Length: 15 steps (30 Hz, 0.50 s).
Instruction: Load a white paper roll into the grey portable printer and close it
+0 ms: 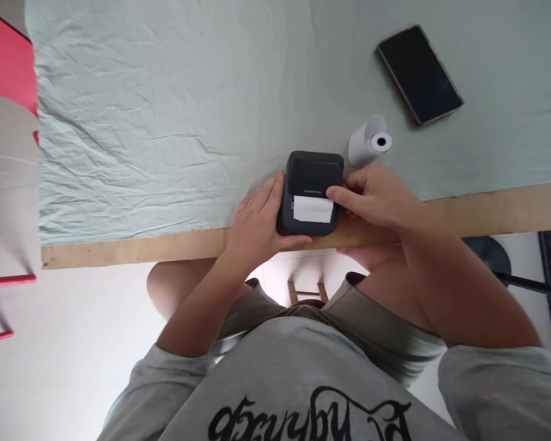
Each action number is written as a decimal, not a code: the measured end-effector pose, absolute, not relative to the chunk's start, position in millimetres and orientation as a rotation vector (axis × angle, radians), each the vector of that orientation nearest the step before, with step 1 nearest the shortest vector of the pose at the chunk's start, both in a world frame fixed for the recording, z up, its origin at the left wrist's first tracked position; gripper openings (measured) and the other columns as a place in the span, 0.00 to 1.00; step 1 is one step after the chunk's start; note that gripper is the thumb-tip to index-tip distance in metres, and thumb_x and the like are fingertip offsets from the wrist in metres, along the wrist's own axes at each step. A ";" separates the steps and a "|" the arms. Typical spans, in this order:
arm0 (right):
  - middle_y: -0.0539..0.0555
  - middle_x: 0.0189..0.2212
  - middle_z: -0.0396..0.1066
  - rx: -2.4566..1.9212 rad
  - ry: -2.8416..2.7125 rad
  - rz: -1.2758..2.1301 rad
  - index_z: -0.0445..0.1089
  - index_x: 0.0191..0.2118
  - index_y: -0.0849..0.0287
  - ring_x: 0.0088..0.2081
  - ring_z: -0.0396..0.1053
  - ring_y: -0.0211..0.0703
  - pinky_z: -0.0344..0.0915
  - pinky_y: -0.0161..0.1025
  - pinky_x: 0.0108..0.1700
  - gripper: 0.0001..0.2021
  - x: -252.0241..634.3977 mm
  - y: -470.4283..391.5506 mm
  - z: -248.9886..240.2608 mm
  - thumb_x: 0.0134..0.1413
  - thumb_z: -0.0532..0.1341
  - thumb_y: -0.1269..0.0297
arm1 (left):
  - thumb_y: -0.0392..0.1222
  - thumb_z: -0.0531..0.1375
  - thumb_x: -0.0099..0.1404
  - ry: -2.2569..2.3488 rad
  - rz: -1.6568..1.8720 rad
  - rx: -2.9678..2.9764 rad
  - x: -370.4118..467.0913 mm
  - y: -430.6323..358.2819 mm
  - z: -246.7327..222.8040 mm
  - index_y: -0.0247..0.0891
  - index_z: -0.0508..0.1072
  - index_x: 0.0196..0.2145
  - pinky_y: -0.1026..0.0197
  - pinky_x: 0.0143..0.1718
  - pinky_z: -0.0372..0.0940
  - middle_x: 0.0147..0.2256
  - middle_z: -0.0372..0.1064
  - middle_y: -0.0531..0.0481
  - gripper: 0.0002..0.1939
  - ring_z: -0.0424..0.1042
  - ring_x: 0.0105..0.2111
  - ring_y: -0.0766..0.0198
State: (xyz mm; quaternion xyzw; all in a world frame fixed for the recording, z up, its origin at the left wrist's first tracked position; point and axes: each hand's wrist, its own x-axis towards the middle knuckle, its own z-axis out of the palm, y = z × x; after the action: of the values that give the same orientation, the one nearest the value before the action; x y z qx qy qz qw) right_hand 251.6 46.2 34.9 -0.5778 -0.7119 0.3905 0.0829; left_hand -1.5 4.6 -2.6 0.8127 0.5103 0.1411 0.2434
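Note:
A small black receipt printer rests at the table's front edge, with a short strip of white paper sticking out of its slot. Around the printer's left side and lower corner curls my left hand, fingers along the side and thumb by the front edge. My right hand grips the right side, its thumb on top near the slot and its other fingers partly hidden beside the casing. Just beyond that hand lies a white paper roll with a dark core and a loose end.
A dark phone-like device in a clear case lies at the upper right. Pale green cloth covers the table, leaving a bare wooden edge at the front. Red furniture stands at the left.

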 end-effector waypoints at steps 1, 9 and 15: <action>0.50 0.17 0.64 -1.738 -2.150 1.186 0.61 0.19 0.55 0.21 0.61 0.39 0.53 0.42 0.27 0.27 252.7 46.5 36.6 0.62 0.63 0.43 | 0.77 0.68 0.58 1.384 0.394 2.219 -2.0 5.0 -2.2 0.33 0.50 0.76 0.38 0.71 0.59 0.73 0.56 0.29 0.65 0.61 0.71 0.35; 0.50 0.27 0.73 -1.748 -2.328 1.299 0.64 0.29 0.54 0.29 0.68 0.45 0.57 0.42 0.31 0.20 257.6 46.8 45.2 0.45 0.73 0.50 | 0.78 0.66 0.59 1.373 0.440 2.258 -2.3 5.2 -6.4 0.34 0.50 0.77 0.38 0.70 0.60 0.73 0.56 0.29 0.64 0.60 0.71 0.34; 0.51 0.28 0.72 -1.738 -2.386 1.252 0.63 0.30 0.53 0.30 0.68 0.47 0.57 0.42 0.33 0.21 257.7 47.6 41.9 0.45 0.72 0.47 | 0.76 0.67 0.59 1.362 0.512 2.274 0.1 4.1 -7.6 0.35 0.53 0.76 0.40 0.71 0.61 0.72 0.59 0.29 0.62 0.62 0.71 0.38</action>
State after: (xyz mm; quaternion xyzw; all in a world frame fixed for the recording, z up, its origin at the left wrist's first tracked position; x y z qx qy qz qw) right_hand 257.7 47.6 41.9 -0.5417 -0.7439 0.3901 -0.0324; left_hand 0.1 4.1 -7.6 0.8218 0.4922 0.1851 0.2192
